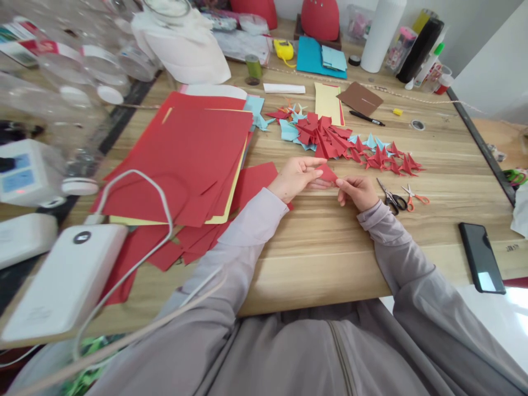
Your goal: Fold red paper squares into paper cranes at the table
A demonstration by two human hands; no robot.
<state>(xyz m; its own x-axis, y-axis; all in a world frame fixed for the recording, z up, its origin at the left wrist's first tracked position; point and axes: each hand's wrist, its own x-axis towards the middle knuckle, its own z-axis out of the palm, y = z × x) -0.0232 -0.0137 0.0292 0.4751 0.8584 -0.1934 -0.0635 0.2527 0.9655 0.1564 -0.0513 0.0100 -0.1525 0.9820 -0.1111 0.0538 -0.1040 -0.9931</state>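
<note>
Between my two hands is a small folded piece of red paper [327, 173], held just above the wooden table. My left hand [297, 177] grips it from the left, thumb on top and fingers beneath. At its right corner, my right hand [358, 191] pinches the paper between thumb and forefinger. Just beyond the hands lie several folded red paper pieces [324, 136] in a heap. Red origami stars or cranes [377, 159] trail off to the right, with light blue folded pieces [290, 131] among them. A stack of red paper sheets [185, 154] lies left of my left hand.
Black-handled scissors [395, 201] and orange-handled scissors [416, 199] lie right of my right hand. A phone [482, 258] rests near the right edge. On the left are a white power bank [66, 280] with a looping cable and several plastic bottles [61, 66]. A yellow tape measure [284, 50] sits behind.
</note>
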